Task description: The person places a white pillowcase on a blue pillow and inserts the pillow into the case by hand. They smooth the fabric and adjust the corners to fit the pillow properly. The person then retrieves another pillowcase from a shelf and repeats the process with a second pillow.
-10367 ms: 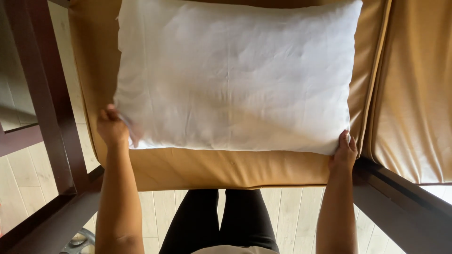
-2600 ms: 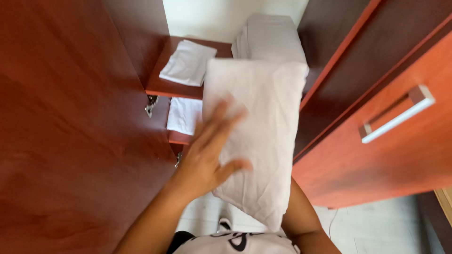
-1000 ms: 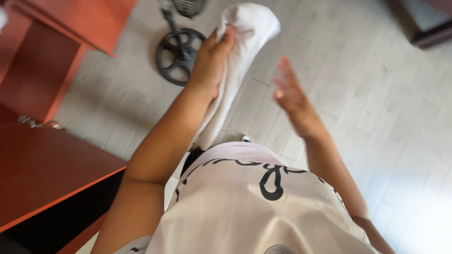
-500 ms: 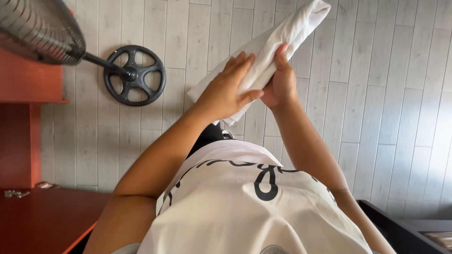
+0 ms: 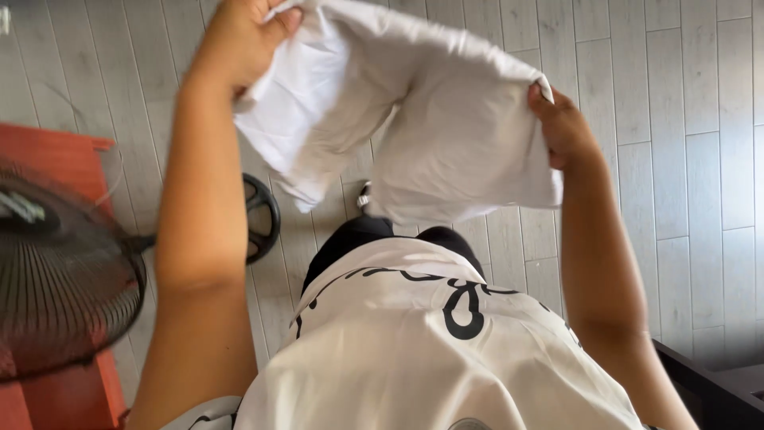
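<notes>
A person standing on a pale grey plank floor [image 5: 700, 159] holds a white fabric case [image 5: 430, 119], apparently a pillowcase, stretched out at arm's length across the upper middle of the frame, seen from a camera looking straight down the body. The left hand [image 5: 239, 40], at the upper left of the frame, has its fingers curled tight around one gathered edge of the cloth, bunching it into the palm. The right hand [image 5: 567, 127], at the centre right, pinches the opposite edge, its fingers closed over the hem with the thumb side toward the camera. Between the two hands the case sags in soft folds and hangs limp and flat; whether its mouth is open, and whether anything lies inside, cannot be told from this angle, though no bulge shows. The cloth hangs clear of the floor, above the person's dark trousers [image 5: 374, 239] and just beyond the chest of a white shirt with a black looping pattern [image 5: 430, 342], which fills the lower middle of the frame. At the left edge sits the dark wire cage of a standing fan [image 5: 64, 279], its round black base [image 5: 263, 219] resting on the floor behind the left forearm. Red-brown wooden furniture [image 5: 48, 159] lies under the fan head at the left edge, and a dark furniture edge [image 5: 716, 390] shows in the lower right corner.
</notes>
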